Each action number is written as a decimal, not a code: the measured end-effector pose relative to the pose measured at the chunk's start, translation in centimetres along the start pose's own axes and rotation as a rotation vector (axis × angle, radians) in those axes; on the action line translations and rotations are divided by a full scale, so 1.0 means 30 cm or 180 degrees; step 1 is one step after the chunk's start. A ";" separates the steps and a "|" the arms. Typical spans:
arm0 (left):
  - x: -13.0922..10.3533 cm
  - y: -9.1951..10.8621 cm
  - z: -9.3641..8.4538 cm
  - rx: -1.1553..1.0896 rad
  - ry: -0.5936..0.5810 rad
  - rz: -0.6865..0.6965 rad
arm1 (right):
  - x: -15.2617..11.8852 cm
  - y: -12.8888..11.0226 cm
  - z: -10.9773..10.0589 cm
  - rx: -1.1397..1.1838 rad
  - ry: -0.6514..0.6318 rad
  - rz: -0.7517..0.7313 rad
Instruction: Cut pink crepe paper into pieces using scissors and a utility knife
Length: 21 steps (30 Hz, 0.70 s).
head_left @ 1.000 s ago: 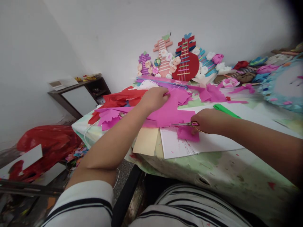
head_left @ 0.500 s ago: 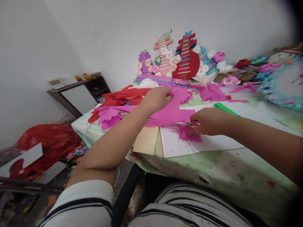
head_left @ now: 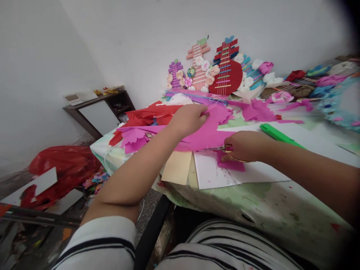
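Observation:
My left hand (head_left: 192,118) pinches the upper part of a magenta crepe paper sheet (head_left: 205,133) that lies over the table's near side. A pair of scissors with gold handles (head_left: 228,150) is in my right hand (head_left: 244,146), fingers curled round the loops. The blades point left along the sheet's lower edge. Below them a small magenta piece (head_left: 234,165) rests on a white board (head_left: 208,176), partly under my right fingers. A beige card (head_left: 177,168) pokes out from beneath the sheet.
A green utility knife (head_left: 278,135) lies beyond my right wrist. Red crepe paper (head_left: 146,114) is heaped at left. Paper instrument crafts, among them a red one (head_left: 233,77), lean on the wall. A low cabinet (head_left: 98,112) stands left of the table.
The whole view has shifted slightly, so the scene sits a little further right. The scissors have slid slightly left along the magenta sheet's edge. Both hands keep their grip.

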State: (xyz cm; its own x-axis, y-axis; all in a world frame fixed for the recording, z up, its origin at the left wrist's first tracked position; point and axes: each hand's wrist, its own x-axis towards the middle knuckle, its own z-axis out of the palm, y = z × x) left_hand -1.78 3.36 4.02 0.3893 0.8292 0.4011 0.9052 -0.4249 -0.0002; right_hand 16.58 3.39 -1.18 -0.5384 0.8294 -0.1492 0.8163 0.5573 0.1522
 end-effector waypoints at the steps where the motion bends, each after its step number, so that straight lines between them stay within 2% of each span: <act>1: -0.002 0.000 -0.001 0.0000 -0.0003 -0.0004 | 0.005 -0.002 0.002 0.0009 0.0004 -0.0028; 8: -0.012 0.011 -0.003 -0.0073 -0.0087 -0.0007 | 0.028 -0.011 0.014 0.0055 0.0056 -0.0169; 21: -0.026 0.003 -0.006 -0.0111 0.0008 -0.0005 | 0.024 -0.019 0.018 0.0206 0.0209 -0.0345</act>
State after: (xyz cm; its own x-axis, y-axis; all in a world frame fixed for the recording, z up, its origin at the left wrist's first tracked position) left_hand -2.04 2.61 3.86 0.3873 0.8290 0.4035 0.8994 -0.4360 0.0325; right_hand 15.84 3.64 -1.90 -0.6349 0.7665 -0.0968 0.7633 0.6417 0.0751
